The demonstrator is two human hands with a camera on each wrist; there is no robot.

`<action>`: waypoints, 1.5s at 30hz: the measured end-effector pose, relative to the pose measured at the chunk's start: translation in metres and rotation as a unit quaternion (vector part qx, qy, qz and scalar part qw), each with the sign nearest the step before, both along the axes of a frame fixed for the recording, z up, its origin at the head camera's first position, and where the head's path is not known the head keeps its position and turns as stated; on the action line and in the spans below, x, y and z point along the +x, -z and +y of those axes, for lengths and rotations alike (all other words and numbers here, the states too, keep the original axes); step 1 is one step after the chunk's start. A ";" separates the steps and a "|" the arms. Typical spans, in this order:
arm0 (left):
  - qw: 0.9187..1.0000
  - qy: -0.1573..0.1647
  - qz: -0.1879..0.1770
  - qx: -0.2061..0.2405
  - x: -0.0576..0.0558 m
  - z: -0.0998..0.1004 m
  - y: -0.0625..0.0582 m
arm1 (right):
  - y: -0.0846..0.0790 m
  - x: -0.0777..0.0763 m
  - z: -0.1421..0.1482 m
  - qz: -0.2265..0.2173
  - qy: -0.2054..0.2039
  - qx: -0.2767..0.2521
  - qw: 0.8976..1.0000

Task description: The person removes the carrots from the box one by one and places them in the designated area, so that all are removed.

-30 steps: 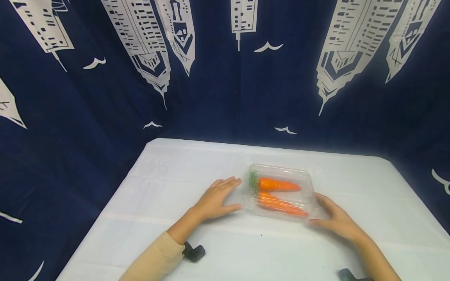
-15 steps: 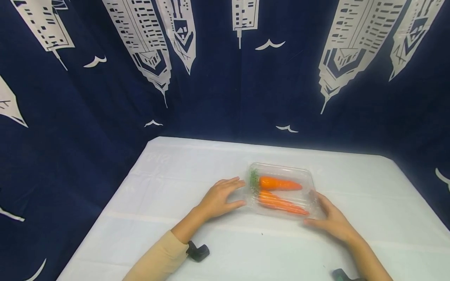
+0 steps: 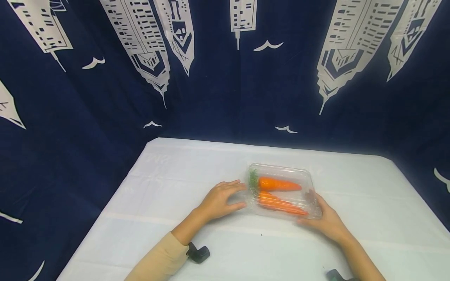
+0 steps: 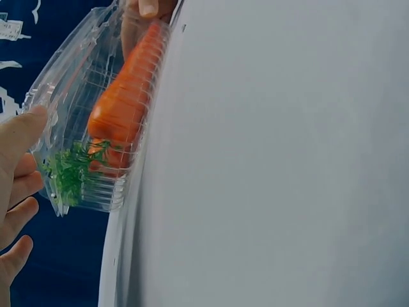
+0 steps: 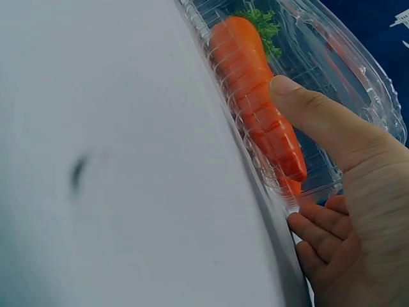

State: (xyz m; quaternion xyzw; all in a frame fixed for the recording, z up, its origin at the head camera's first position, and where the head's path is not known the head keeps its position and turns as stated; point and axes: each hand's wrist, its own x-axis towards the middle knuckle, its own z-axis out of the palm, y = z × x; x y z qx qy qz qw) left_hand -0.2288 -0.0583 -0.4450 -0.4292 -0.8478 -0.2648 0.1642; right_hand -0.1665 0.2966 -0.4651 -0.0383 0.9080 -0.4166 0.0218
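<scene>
A clear plastic clamshell box [image 3: 286,169] lies on the white table, lid down. Inside are an upper carrot [image 3: 277,184] and a lower carrot [image 3: 277,203], with green leaves [image 3: 253,179] at the left end. My left hand [image 3: 219,199] is at the box's left end, fingers loosely extended; in the left wrist view its thumb [image 4: 29,125] meets the lid's edge. My right hand [image 3: 328,221] holds the near right corner, thumb along the front side and fingers around the right end. In the right wrist view the thumb [image 5: 313,112] partly covers a carrot.
The white-covered table [image 3: 197,156] extends around the box. Behind it hangs a dark blue curtain [image 3: 218,105] printed with white buildings. Black wrist devices show at the left wrist [image 3: 198,253] and right wrist [image 3: 337,275]. A small dark speck [image 3: 261,235] lies in front.
My right hand has moved left onto the box's right corner, its thumb sliding along the front. My left hand has come slightly closer to the left end. The box stays in place.
</scene>
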 end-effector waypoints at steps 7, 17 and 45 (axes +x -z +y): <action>1.000 0.002 0.010 0.008 0.001 0.000 -0.001 | 0.002 -0.001 0.000 0.000 0.008 0.012 1.000; 0.999 -0.008 0.030 0.007 0.003 0.002 -0.003 | 0.003 -0.001 0.000 0.006 0.009 0.006 1.000; 0.994 -0.013 0.068 0.082 -0.012 0.011 -0.034 | 0.010 -0.002 0.002 0.043 -0.013 -0.007 0.999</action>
